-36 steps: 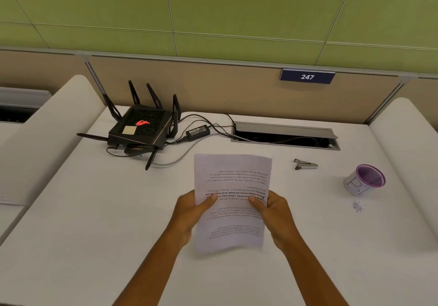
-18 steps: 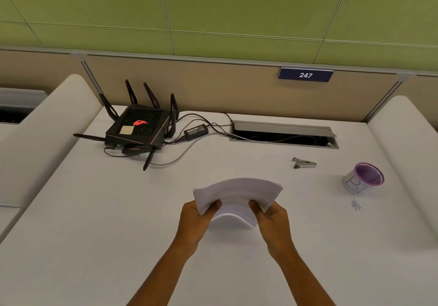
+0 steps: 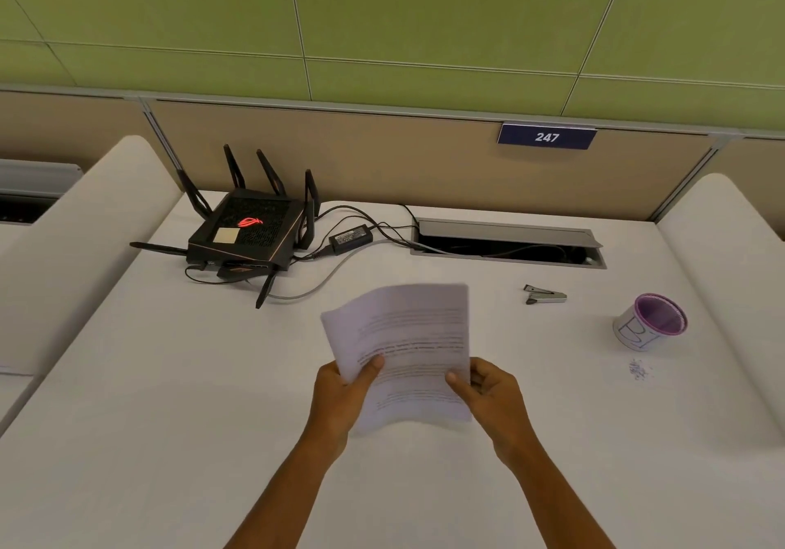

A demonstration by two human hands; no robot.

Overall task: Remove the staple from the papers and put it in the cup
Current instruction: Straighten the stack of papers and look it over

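Both hands hold the papers [image 3: 408,344] above the middle of the white desk [image 3: 170,421]: the left hand [image 3: 340,399] pinches the left edge with its thumb on the printed face, and the right hand [image 3: 492,399] pinches the right edge likewise. The staple itself cannot be made out. A staple remover [image 3: 545,294] lies towards the far right, and the purple-rimmed cup [image 3: 650,322] stands near the right edge, with small scraps [image 3: 638,370] just in front of it.
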